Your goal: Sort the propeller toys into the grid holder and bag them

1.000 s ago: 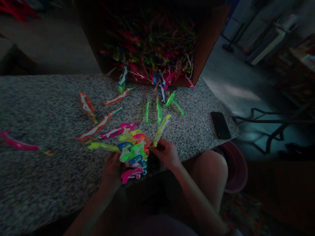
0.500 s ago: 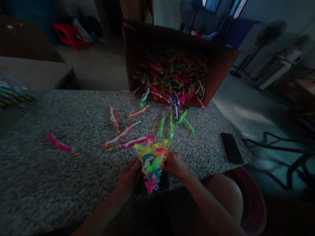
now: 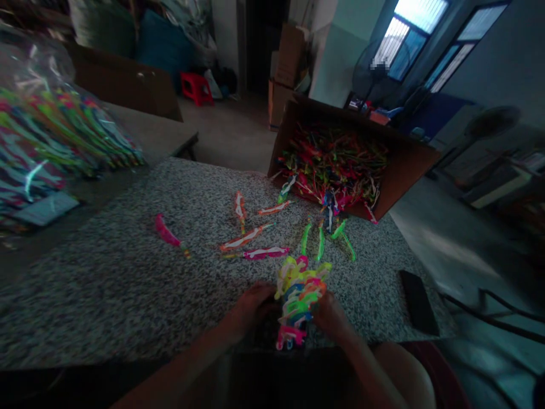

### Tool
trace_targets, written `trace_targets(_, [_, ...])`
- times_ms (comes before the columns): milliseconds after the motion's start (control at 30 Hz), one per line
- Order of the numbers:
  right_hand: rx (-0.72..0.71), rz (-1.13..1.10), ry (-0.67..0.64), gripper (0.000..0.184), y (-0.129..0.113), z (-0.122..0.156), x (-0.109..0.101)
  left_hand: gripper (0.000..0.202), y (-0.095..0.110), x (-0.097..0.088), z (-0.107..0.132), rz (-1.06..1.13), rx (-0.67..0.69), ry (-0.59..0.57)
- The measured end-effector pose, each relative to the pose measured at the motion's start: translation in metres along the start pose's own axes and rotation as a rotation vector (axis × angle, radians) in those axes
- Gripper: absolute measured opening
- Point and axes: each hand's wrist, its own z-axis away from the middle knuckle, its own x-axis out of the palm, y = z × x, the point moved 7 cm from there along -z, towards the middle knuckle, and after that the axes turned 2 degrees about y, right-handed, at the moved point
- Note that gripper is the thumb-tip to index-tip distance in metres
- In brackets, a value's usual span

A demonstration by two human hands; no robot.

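A bundle of bright plastic strips (image 3: 300,301) in yellow, orange, green, blue and pink, many with white wavy edging, stands near the front edge of the speckled table. My left hand (image 3: 255,307) closes on its left side, the fingertips partly lost in shadow. Against its right side, my right hand (image 3: 332,315) is closed, with some fingers hidden behind the strips. Just beyond the bundle lie a pink strip (image 3: 266,253), an orange strip (image 3: 247,237) and several green ones, including a green strip (image 3: 321,243). Farther left is a lone pink strip (image 3: 167,229).
A cardboard box (image 3: 409,176) on its side, full of similar strips, occupies the table's far right. A black phone (image 3: 418,302) lies by the right edge. At left, clear bags of strips (image 3: 80,130) rest on another surface. A red stool (image 3: 196,88) stands on the floor behind.
The view has swung left, so the table and box appear farther right and the bagged strips at left show more. Both hands stay at the bundle, which tilts slightly differently.
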Motion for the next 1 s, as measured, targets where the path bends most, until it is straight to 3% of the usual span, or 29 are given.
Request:
trace_targets(67, [-0.026, 0.05, 0.065, 0.037, 0.006, -0.015, -0.024, 0.035, -0.001, -0.024, 0.0, -0.051, 0.066, 0.043])
trace_targets(133, [-0.077, 0.152, 0.126, 0.04, 0.003, -0.05, -0.044, 0.044, -0.007, -0.054, -0.005, -0.188, 0.093, 0.138])
trace_targets(200, [-0.184, 0.281, 0.089, 0.036, -0.013, -0.1, -0.041, 0.042, -0.02, -0.081, -0.015, -0.397, 0.029, 0.232])
trace_targets(267, [-0.318, 0.401, -0.012, 0.035, -0.037, -0.154, -0.016, 0.038, -0.033, -0.095, -0.026, -0.589, -0.085, 0.234])
trace_targets(333, [-0.431, 0.547, -0.151, 0.037, -0.058, -0.196, 0.025, 0.037, -0.044, -0.097, -0.032, -0.677, -0.159, 0.144])
trace_targets(400, [-0.485, 0.606, -0.262, 0.033, -0.07, -0.219, 0.059, 0.035, -0.049, -0.095, -0.028, -0.659, -0.174, 0.037])
trace_targets(467, [-0.49, 0.649, -0.341, 0.03, -0.071, -0.223, 0.073, 0.029, -0.055, -0.098, -0.015, -0.584, -0.221, -0.021])
trace_targets(533, [-0.454, 0.679, -0.365, 0.03, -0.059, -0.212, 0.062, 0.023, -0.062, -0.107, 0.001, -0.453, -0.304, -0.008])
trace_targets(633, [-0.251, 0.549, -0.256, 0.019, -0.023, -0.177, 0.007, 0.029, -0.065, -0.108, 0.016, -0.104, -0.434, 0.078])
trace_targets(700, [-0.019, 0.278, -0.107, 0.009, 0.007, -0.14, -0.033, 0.035, -0.057, -0.091, 0.016, 0.133, -0.478, 0.106])
trace_targets(767, [0.196, -0.092, 0.064, 0.014, 0.033, -0.089, -0.055, 0.038, -0.041, -0.063, 0.008, 0.284, -0.463, 0.094])
trace_targets(867, [0.375, -0.503, 0.233, 0.025, 0.049, -0.015, -0.047, 0.039, -0.017, -0.026, -0.004, 0.297, -0.39, 0.061])
trace_targets(1000, [0.44, -0.649, 0.351, 0.029, 0.04, 0.035, -0.015, 0.037, -0.01, -0.012, -0.009, 0.106, -0.335, 0.036])
